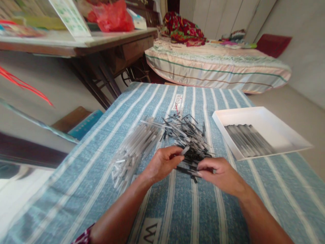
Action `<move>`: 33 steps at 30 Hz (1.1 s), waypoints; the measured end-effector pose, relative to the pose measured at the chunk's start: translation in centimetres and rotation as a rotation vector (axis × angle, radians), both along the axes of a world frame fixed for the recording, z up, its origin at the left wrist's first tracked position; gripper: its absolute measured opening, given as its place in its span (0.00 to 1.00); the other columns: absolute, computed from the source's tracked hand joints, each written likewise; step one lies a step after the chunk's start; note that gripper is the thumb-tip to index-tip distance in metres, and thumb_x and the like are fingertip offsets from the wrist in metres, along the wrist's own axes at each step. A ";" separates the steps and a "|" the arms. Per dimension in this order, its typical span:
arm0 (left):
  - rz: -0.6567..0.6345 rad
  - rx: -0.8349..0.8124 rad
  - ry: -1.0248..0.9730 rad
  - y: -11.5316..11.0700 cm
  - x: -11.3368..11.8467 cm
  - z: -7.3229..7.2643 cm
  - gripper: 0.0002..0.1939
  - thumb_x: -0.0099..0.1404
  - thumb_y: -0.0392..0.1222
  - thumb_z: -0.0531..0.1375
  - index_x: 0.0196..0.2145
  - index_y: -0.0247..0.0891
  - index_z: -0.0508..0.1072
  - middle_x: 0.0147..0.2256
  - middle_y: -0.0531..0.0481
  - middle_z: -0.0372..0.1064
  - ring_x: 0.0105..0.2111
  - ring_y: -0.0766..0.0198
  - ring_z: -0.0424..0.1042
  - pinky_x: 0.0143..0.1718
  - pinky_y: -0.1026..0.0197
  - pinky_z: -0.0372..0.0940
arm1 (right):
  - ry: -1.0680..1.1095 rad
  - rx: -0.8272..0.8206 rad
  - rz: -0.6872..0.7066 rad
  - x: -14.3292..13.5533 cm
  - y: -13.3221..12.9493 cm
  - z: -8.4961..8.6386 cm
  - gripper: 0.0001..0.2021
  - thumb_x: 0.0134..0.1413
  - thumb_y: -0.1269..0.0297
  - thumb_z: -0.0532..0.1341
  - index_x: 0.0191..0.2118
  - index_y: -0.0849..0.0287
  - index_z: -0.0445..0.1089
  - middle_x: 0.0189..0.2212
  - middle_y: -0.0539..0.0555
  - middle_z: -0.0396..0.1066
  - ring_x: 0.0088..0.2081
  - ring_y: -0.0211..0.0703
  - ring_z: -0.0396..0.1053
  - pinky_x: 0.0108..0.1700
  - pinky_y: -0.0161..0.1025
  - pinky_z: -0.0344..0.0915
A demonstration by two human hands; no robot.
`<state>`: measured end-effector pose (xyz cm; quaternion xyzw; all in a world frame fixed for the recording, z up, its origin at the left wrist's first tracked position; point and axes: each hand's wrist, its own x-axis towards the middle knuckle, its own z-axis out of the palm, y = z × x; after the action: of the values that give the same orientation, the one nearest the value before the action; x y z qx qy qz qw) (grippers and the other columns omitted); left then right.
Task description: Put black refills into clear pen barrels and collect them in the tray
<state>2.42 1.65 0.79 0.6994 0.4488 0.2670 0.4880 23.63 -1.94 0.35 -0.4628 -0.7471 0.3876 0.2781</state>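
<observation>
Over the near edge of a loose pile of thin black and grey pen parts (188, 130), both hands are closed in pinches. My left hand (165, 162) grips a pale translucent pen tube (186, 149) between thumb and fingers. Between the fingertips of my right hand (220, 173) is a thin dark pen part, partly hidden by the fingers. To the left lies a bundle of frosted pen barrels (142, 137), with short translucent pieces (124, 171) at its near end. Several dark grey pens (248, 140) lie side by side in a white box (281, 130) on the right.
A blue striped cloth (101, 189) covers the table. At the left stands a higher wooden table (114, 40) with a red plastic bag (114, 17) on it. Beyond the table's far edge is a bed (215, 64). A blue box (86, 123) sits low at the left.
</observation>
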 end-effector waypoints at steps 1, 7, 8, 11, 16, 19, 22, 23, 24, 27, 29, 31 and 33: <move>-0.019 0.020 0.019 -0.1 0.0 0.1 0.09 0.61 0.38 0.55 0.34 0.33 0.73 0.24 0.55 0.63 0.24 0.70 0.61 0.24 0.69 0.57 | 0.168 -0.071 -0.066 0.1 0.1 0.0 0.03 0.50 0.69 0.60 0.27 0.60 0.70 0.18 0.48 0.70 0.21 0.35 0.66 0.23 0.31 0.59; -0.115 0.147 0.099 -0.7 0.5 0.8 0.08 0.61 0.35 0.54 0.32 0.33 0.73 0.26 0.54 0.65 0.27 0.69 0.63 0.28 0.68 0.57 | 0.902 -0.241 -0.296 -0.4 0.4 -0.6 0.06 0.48 0.65 0.64 0.33 0.60 0.71 0.27 0.54 0.76 0.22 0.39 0.72 0.23 0.34 0.67; -0.131 0.167 0.116 -0.8 0.6 0.9 0.08 0.61 0.34 0.54 0.31 0.34 0.73 0.25 0.54 0.64 0.27 0.69 0.63 0.28 0.68 0.56 | 0.938 -0.256 -0.300 -0.5 0.4 -0.8 0.06 0.48 0.65 0.65 0.33 0.59 0.71 0.27 0.54 0.77 0.22 0.39 0.72 0.23 0.34 0.67; -0.172 0.213 0.159 -1.0 0.8 1.2 0.08 0.61 0.34 0.53 0.28 0.34 0.72 0.23 0.55 0.62 0.25 0.70 0.61 0.27 0.68 0.54 | 0.983 -0.286 -0.308 -0.8 0.5 -1.0 0.06 0.46 0.64 0.66 0.32 0.60 0.71 0.26 0.53 0.76 0.21 0.38 0.71 0.22 0.34 0.66; -0.184 0.250 0.169 -1.2 1.0 1.3 0.08 0.61 0.34 0.53 0.28 0.34 0.70 0.23 0.56 0.61 0.25 0.70 0.61 0.27 0.68 0.54 | 0.993 -0.308 -0.356 -1.1 0.6 -1.2 0.07 0.43 0.66 0.68 0.30 0.60 0.72 0.19 0.49 0.72 0.17 0.32 0.64 0.21 0.32 0.60; -0.190 0.247 0.166 -1.3 1.0 1.3 0.08 0.62 0.35 0.53 0.28 0.34 0.71 0.23 0.55 0.61 0.25 0.70 0.62 0.27 0.68 0.54 | 0.979 -0.331 -0.353 -1.3 0.4 -1.1 0.07 0.41 0.65 0.68 0.29 0.60 0.72 0.18 0.48 0.71 0.17 0.34 0.63 0.22 0.34 0.59; -0.205 0.239 0.179 -1.4 1.0 1.3 0.08 0.62 0.36 0.53 0.29 0.34 0.72 0.24 0.54 0.64 0.26 0.69 0.63 0.28 0.68 0.55 | 0.971 -0.337 -0.335 -1.5 0.3 -1.1 0.07 0.41 0.65 0.68 0.29 0.60 0.72 0.18 0.48 0.71 0.17 0.34 0.63 0.23 0.34 0.60; -0.208 0.237 0.185 -1.4 1.0 1.3 0.08 0.62 0.36 0.53 0.30 0.34 0.72 0.25 0.54 0.65 0.26 0.69 0.64 0.28 0.68 0.56 | 0.971 -0.338 -0.329 -1.5 0.3 -1.1 0.07 0.42 0.65 0.68 0.29 0.60 0.72 0.18 0.49 0.71 0.17 0.34 0.63 0.23 0.34 0.60; -0.213 0.233 0.191 -1.4 1.0 1.2 0.08 0.62 0.36 0.53 0.31 0.34 0.72 0.25 0.54 0.66 0.27 0.68 0.64 0.28 0.67 0.56 | 0.973 -0.336 -0.323 -1.6 0.2 -1.0 0.07 0.42 0.65 0.68 0.29 0.60 0.72 0.18 0.49 0.71 0.17 0.34 0.63 0.23 0.34 0.60; -0.219 0.221 0.203 -1.4 1.0 1.2 0.09 0.62 0.36 0.53 0.32 0.34 0.73 0.26 0.53 0.67 0.27 0.68 0.65 0.29 0.67 0.57 | 0.984 -0.330 -0.304 -1.5 0.2 -1.1 0.06 0.43 0.66 0.67 0.30 0.59 0.72 0.18 0.49 0.72 0.18 0.34 0.64 0.24 0.34 0.60; -0.219 0.217 0.211 -1.4 1.0 1.2 0.09 0.62 0.35 0.53 0.32 0.34 0.73 0.26 0.53 0.67 0.27 0.68 0.65 0.29 0.67 0.57 | 0.980 -0.326 -0.302 -1.5 0.2 -1.1 0.06 0.43 0.66 0.67 0.30 0.59 0.72 0.18 0.49 0.72 0.18 0.35 0.64 0.24 0.34 0.61; -0.218 0.215 0.217 -1.4 1.0 1.2 0.09 0.62 0.35 0.53 0.32 0.34 0.74 0.26 0.53 0.67 0.27 0.68 0.65 0.29 0.67 0.57 | 0.962 -0.323 -0.308 -1.5 0.2 -1.1 0.06 0.43 0.66 0.67 0.30 0.59 0.72 0.17 0.48 0.71 0.18 0.35 0.64 0.25 0.35 0.61; -0.223 0.211 0.214 -1.4 1.0 1.2 0.09 0.62 0.35 0.53 0.33 0.34 0.74 0.26 0.53 0.68 0.27 0.68 0.65 0.29 0.68 0.57 | 0.942 -0.323 -0.313 -1.4 0.2 -1.2 0.06 0.43 0.65 0.67 0.29 0.59 0.73 0.16 0.48 0.70 0.18 0.36 0.65 0.26 0.36 0.62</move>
<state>3.40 0.28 1.99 0.8165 0.3873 0.1807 0.3882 22.19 -1.72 -0.80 -0.3816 -0.3936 0.6177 0.5638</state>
